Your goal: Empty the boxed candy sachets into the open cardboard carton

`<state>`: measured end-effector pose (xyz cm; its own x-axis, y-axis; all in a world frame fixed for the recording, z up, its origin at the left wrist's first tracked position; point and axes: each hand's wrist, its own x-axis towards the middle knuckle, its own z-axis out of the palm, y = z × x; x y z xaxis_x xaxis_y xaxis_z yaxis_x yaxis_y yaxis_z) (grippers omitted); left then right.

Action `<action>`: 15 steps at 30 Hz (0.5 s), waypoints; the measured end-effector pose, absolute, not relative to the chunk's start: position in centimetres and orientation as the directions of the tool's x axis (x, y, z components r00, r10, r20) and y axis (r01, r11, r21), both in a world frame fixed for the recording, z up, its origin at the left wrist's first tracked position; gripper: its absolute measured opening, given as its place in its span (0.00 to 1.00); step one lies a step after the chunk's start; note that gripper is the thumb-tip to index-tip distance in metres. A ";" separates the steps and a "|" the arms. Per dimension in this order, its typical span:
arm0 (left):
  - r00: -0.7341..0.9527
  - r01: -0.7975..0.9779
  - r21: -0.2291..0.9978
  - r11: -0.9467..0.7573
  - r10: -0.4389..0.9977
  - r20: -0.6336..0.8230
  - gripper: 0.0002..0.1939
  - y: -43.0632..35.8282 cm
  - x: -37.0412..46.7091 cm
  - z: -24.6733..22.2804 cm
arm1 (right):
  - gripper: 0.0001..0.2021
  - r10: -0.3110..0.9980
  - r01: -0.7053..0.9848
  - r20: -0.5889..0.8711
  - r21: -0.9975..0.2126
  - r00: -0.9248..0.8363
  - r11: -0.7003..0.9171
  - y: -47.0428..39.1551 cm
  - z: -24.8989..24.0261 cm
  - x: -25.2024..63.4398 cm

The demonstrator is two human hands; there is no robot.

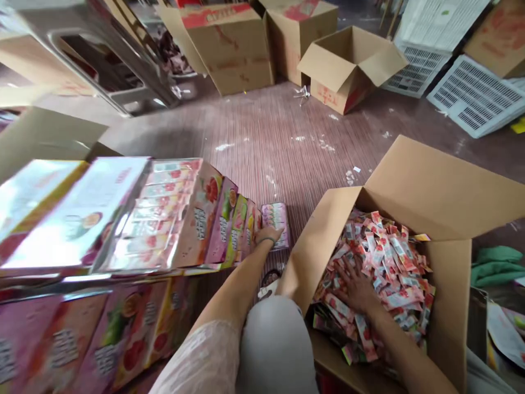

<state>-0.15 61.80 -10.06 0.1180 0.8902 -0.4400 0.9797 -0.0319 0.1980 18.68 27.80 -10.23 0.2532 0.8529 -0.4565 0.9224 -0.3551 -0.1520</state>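
My left hand (269, 234) reaches down to a small box of packets (275, 212) on the floor. It lies over the near part of that box with the thumb stretched out; the other fingers are hard to make out. To the right, my right hand (356, 287) presses, fingers spread, into a heap of small red and white wrapped packets (396, 251). The heap lies inside an open cardboard carton (449, 295). Left of my left arm stand rows of fruit-printed display boxes (205, 219); one shows packets under clear film (158, 213).
Open cardboard boxes (229, 54) stand at the back, with a smaller open box (334, 71) beside them. White plastic crates (476, 96) are at the far right. A grey plastic stool (151, 82) is at the upper left. Green cloth (496, 265) lies right of the carton.
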 end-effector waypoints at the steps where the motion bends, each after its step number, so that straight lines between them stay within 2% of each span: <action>1: 0.092 0.983 0.181 -0.011 0.889 -0.449 0.50 62.1 0.3 -11.0 | 0.41 0.837 0.919 -0.486 -0.149 0.253 -0.365 28.2 -10.3 18.6; 4: 0.023 0.990 0.136 0.041 0.898 -0.439 0.62 62.3 1.6 -13.5 | 0.41 0.794 0.913 -0.548 -0.122 0.265 -0.389 29.0 -10.3 18.4; 6: -0.005 0.991 0.122 0.059 0.915 -0.404 0.66 62.0 2.2 -14.8 | 0.40 0.784 0.914 -0.560 -0.112 0.267 -0.391 29.2 -10.4 18.3; 11: -0.023 0.979 0.183 0.091 0.939 -0.343 0.61 61.7 2.7 -16.3 | 0.39 0.776 0.915 -0.569 -0.100 0.271 -0.392 29.3 -10.7 18.2; 13: -0.045 0.958 0.250 0.140 0.935 -0.351 0.60 62.4 2.6 -15.7 | 0.39 0.767 0.911 -0.578 -0.092 0.279 -0.402 29.4 -10.7 18.2; 15: -0.088 0.898 0.371 0.237 0.922 -0.378 0.61 63.5 2.8 -14.4 | 0.39 0.764 0.907 -0.580 -0.094 0.284 -0.410 29.6 -10.6 18.1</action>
<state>2.75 63.55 -14.45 -0.0876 0.9216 -0.3780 0.8978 0.2375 0.3709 18.10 29.62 -10.63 0.2843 0.7636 -0.5797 0.9074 -0.4095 -0.0944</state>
